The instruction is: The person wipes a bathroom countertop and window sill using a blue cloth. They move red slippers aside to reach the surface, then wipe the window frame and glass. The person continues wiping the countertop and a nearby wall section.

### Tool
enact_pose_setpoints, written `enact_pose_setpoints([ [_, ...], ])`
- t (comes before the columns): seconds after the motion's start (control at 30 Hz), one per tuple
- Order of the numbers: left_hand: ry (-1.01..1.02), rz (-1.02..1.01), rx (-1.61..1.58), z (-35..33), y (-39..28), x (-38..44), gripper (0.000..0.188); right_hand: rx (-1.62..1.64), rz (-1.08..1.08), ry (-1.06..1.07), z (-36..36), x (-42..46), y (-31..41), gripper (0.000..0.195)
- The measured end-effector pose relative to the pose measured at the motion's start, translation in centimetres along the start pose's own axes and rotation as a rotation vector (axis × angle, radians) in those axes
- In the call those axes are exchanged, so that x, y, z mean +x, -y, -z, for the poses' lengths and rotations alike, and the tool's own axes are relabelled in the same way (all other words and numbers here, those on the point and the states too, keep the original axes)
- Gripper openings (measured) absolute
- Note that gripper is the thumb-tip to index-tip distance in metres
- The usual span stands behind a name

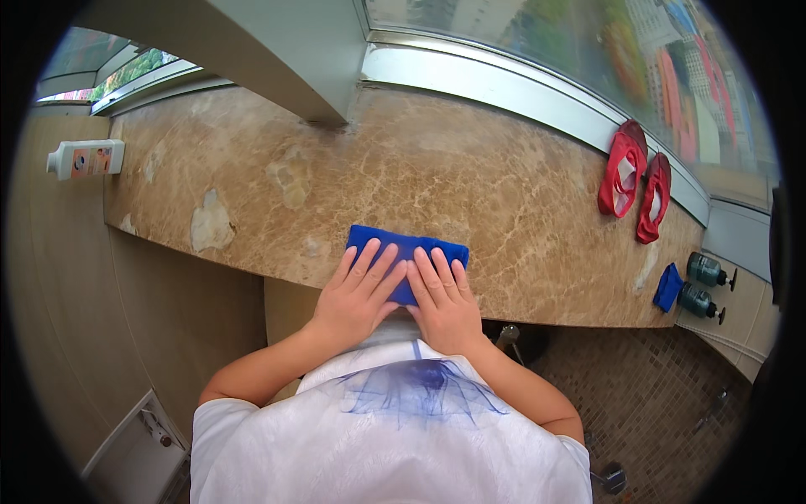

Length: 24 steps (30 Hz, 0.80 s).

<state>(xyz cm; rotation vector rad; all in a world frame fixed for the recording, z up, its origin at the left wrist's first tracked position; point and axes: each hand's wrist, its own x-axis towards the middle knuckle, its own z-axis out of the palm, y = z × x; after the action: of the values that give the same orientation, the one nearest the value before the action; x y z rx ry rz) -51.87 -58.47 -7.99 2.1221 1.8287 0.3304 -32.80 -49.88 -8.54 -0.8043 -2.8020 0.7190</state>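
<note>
A folded blue cloth (403,242) lies flat near the front edge of a brown marble-patterned counter (522,189). Resting on its left part is my left hand (359,296), palm down with the fingers spread. My right hand (442,296) lies the same way on the right part, and the two index fingertips nearly touch. Both thumbs point inward at the cloth's near edge. The palms hide part of the cloth, and neither hand visibly grips it.
At the far left stands a white bottle (87,159) with a label. Red shoes (623,170) lean by the window frame (491,88). A smaller blue cloth (668,287) sits beside two dark pump bottles (706,269) at the right end. A pillar (296,57) meets the counter's back.
</note>
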Motion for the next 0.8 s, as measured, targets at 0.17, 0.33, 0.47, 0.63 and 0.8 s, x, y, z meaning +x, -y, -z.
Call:
enact_pose_setpoints([
  [0.17,-0.097,-0.037,0.025,0.5,2.1,4.5,0.064,0.01,-0.034,-0.076,1.3,3.2,-2.3,0.066],
  [0.33,-0.198,-0.033,0.095,0.0,3.4,10.9,0.069,-0.128,-0.077,-0.274,2.3,7.6,-5.7,0.06],
  [0.47,-0.095,-0.086,0.007,-0.2,2.8,9.1,0.069,-0.11,-0.145,-0.241,1.7,5.1,-3.9,0.064],
  [0.63,0.051,-0.167,-0.106,-1.1,-0.1,3.2,0.069,-0.042,-0.22,-0.167,0.4,-1.7,-0.4,0.067],
  [0.8,0.124,-0.275,-0.108,-2.2,-3.2,3.1,0.071,-0.068,-0.317,-0.14,0.6,-6.2,-0.7,0.068],
])
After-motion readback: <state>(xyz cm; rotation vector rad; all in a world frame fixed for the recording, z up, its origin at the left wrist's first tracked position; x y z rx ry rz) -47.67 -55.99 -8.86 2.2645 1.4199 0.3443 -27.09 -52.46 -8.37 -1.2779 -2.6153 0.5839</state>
